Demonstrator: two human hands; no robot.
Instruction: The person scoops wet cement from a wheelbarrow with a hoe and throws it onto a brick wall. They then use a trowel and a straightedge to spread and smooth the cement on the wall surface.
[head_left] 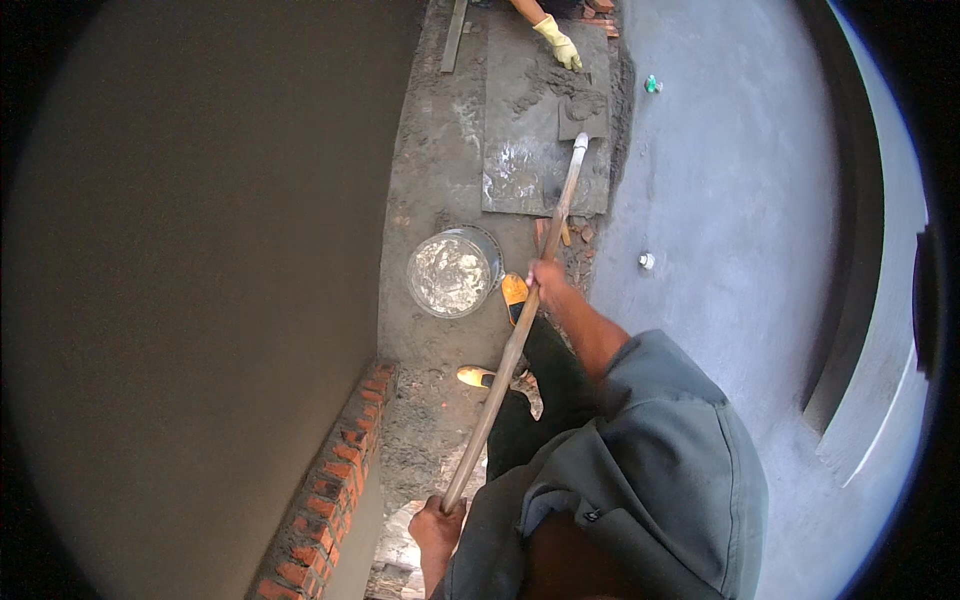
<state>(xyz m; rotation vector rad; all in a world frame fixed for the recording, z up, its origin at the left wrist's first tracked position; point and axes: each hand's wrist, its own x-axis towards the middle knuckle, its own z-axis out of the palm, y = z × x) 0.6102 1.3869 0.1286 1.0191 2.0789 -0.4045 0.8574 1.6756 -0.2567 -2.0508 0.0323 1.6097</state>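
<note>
Both of my hands are closed on a long shovel (505, 375) with a pale shaft, slanting up and away from me. My left hand (437, 520) holds its lower end near the bottom of the view; my right hand (545, 278) grips it about midway. At the far end the square blade (574, 130) carries wet grey mortar (583, 105) and lies over a grey board (515, 190) with more mortar on it. A co-worker's hand in a pale yellow glove (560, 48) reaches down to that mortar from the top.
A metal bucket (450, 270) stands left of my yellow-toed shoes (515, 292). A dark plastered wall (200, 250) runs along the left, with a low brick edge (325, 500) near me. A smooth pale grey wall (720, 200) is on the right. Bricks (600, 12) lie beyond the board.
</note>
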